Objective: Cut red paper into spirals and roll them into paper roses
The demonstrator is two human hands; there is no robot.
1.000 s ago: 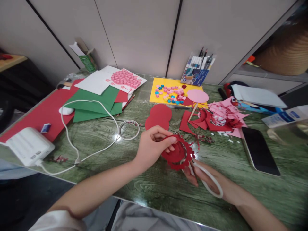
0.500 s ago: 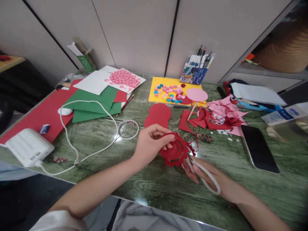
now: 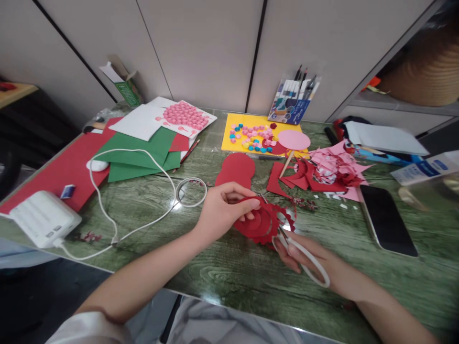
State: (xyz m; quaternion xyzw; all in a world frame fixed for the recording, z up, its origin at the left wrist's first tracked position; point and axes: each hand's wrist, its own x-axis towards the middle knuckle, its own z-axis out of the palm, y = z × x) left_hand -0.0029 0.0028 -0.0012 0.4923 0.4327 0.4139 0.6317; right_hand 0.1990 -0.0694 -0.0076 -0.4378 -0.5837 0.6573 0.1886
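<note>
Between thumb and fingers, my left hand pinches a red paper cutout with a scalloped edge and curved slits. My right hand grips a pair of scissors by its white handles. The blades reach in at the right side of the cutout, where a scalloped strip of the same red paper stands partly apart as a loop; the blade tips are mostly hidden by the paper. Just beyond my left hand, plain red paper circles lie overlapping on the green marbled table.
Red and pink paper scraps and a phone lie at the right. A yellow sheet bears small coloured pieces at the back, beside a pen pack. Green sheets, a white cable and a power bank are at the left.
The scalloped red strip at the cutout's right has swung outward into a wider loop. The scissors and my right hand have shifted slightly; my left hand keeps its pinch.
</note>
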